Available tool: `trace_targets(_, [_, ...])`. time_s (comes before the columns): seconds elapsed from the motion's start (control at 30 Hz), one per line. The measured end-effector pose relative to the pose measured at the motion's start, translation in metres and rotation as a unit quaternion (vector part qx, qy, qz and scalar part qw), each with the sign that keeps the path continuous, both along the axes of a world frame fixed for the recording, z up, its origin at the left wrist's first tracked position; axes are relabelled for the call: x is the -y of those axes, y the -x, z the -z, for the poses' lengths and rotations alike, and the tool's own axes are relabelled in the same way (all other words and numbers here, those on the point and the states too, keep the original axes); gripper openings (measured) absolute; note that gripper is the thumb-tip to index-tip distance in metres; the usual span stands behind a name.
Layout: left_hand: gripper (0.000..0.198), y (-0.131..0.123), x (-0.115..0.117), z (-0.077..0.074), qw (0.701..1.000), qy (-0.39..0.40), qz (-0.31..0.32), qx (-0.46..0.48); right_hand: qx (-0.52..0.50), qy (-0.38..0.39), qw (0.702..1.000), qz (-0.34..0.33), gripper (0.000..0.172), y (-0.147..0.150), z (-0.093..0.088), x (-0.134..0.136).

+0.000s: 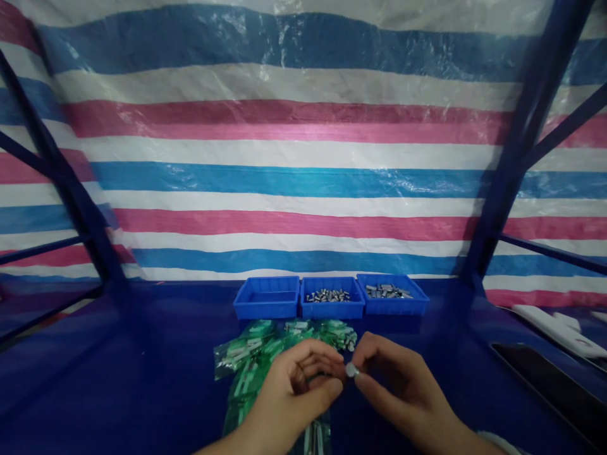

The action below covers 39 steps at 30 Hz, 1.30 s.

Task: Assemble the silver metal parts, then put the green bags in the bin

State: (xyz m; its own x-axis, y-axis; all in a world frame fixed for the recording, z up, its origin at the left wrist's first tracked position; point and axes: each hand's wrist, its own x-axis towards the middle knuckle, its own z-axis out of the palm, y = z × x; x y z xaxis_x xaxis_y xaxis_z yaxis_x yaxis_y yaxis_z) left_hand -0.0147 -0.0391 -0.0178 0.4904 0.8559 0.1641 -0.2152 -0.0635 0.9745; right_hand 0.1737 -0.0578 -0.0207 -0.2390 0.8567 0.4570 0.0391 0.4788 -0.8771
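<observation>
While right hand (408, 378) pinches metal piece (351, 370), left hand (290, 388) curled, hold unclear, blue tabletop (161, 366), striped sheeting (303, 151) behind

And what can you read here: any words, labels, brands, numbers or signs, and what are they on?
None can be read.
Blue plastic bins: no lettering visible.
Striped tarp: stripes only.
Green-and-clear plastic packets: too blurred to tell whether they bear print.
Round metal piece in the right hand: too small to tell.
</observation>
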Motion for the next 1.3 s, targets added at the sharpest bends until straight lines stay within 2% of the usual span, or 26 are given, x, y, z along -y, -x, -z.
trace_targets(0.07, [0.017,-0.001,0.001,-0.002,1.000,-0.006,-0.006,-0.001,-0.096,0.131,0.984,-0.075,0.018,0.004,0.005,-0.003])
trace_targets(0.17, [0.018,-0.002,0.002,-0.003,1.000,-0.020,-0.005,-0.011,-0.220,0.270,0.920,-0.180,0.027,0.012,0.016,-0.009])
trace_targets(0.23, [0.017,-0.003,0.003,-0.002,1.000,-0.024,-0.008,-0.018,-0.256,0.311,0.888,-0.220,0.028,0.016,0.022,-0.012])
trace_targets(0.4, [0.012,-0.007,0.003,-0.002,0.997,-0.054,-0.036,-0.031,-0.274,0.378,0.843,-0.267,0.028,0.021,0.028,-0.011])
trace_targets(0.5, [0.005,-0.011,0.002,-0.006,0.990,-0.110,-0.067,-0.055,-0.273,0.398,0.832,-0.272,0.026,0.022,0.025,-0.008])
trace_targets(0.6, [0.009,-0.017,0.003,-0.009,0.973,-0.174,-0.097,-0.113,-0.277,0.409,0.832,-0.255,0.025,0.023,0.022,-0.007])
trace_targets(0.77, [0.010,-0.023,-0.002,-0.011,0.950,-0.230,-0.105,-0.181,-0.258,0.407,0.850,-0.213,0.030,0.024,0.029,-0.012])
trace_targets(0.87, [0.008,-0.025,-0.026,-0.018,0.927,-0.287,-0.121,-0.210,-0.248,0.355,0.887,-0.160,0.037,0.017,0.033,-0.022])
trace_targets(0.9, [0.009,-0.026,-0.039,-0.022,0.909,-0.321,-0.140,-0.225,-0.244,0.322,0.906,-0.129,0.040,0.012,0.033,-0.026])
trace_targets(0.93, [0.010,-0.027,-0.053,-0.026,0.877,-0.373,-0.173,-0.249,-0.234,0.285,0.925,-0.092,0.042,0.007,0.031,-0.030])
trace_targets(0.97, [0.011,-0.028,-0.068,-0.030,0.860,-0.395,-0.192,-0.262,-0.209,0.246,0.945,-0.049,0.043,0.001,0.029,-0.035])
trace_targets(1.03, [0.013,-0.030,-0.095,-0.035,0.844,-0.415,-0.191,-0.282,-0.128,0.174,0.976,0.026,0.042,-0.011,0.023,-0.042])
trace_targets(1.1, [0.021,-0.030,-0.109,-0.037,0.834,-0.423,-0.182,-0.303,-0.049,0.123,0.989,0.064,0.037,-0.021,0.018,-0.047])
trace_targets(1.17, [0.029,-0.027,-0.109,-0.034,0.827,-0.431,-0.176,-0.316,0.043,0.063,0.994,0.080,0.022,-0.028,0.017,-0.049])
trace_targets(1.23, [0.031,-0.020,-0.095,-0.030,0.822,-0.439,-0.170,-0.321,0.166,-0.028,0.982,0.090,0.004,-0.030,0.019,-0.049])
trace_targets(1.3, [0.031,-0.011,-0.075,-0.026,0.819,-0.445,-0.160,-0.324,0.284,-0.106,0.949,0.089,0.017,-0.029,0.024,-0.050])
